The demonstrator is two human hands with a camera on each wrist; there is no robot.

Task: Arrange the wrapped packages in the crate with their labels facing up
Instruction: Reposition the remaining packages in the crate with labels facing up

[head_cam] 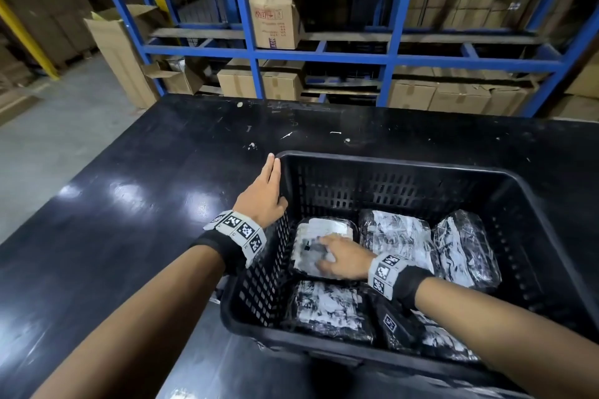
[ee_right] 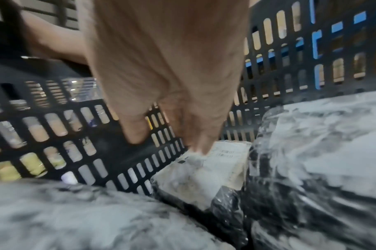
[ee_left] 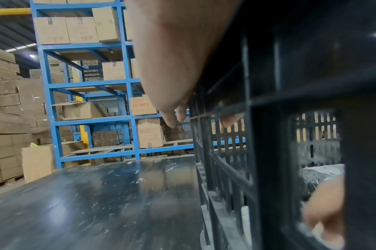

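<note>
A black slotted crate (head_cam: 405,168) stands on a black table and holds several black packages wrapped in clear film. My right hand (head_cam: 337,257) reaches into it with fingers spread flat on the back-left package (head_cam: 319,233), whose white label faces up; the same package (ee_right: 206,170) lies under my fingertips (ee_right: 200,147) in the right wrist view. Two more packages (head_cam: 398,236) (head_cam: 463,246) lie to its right, and others (head_cam: 327,308) lie nearer me. My left hand (head_cam: 269,185) rests with straight fingers along the crate's left rim; its fingers (ee_left: 172,118) lie outside the crate wall (ee_left: 225,152).
The black table (head_cam: 129,204) stretches to the left and beyond the crate. Blue steel shelving (head_cam: 324,55) stacked with cardboard boxes stands right behind the table. An open tall carton (head_cam: 120,52) stands on the concrete floor at the left.
</note>
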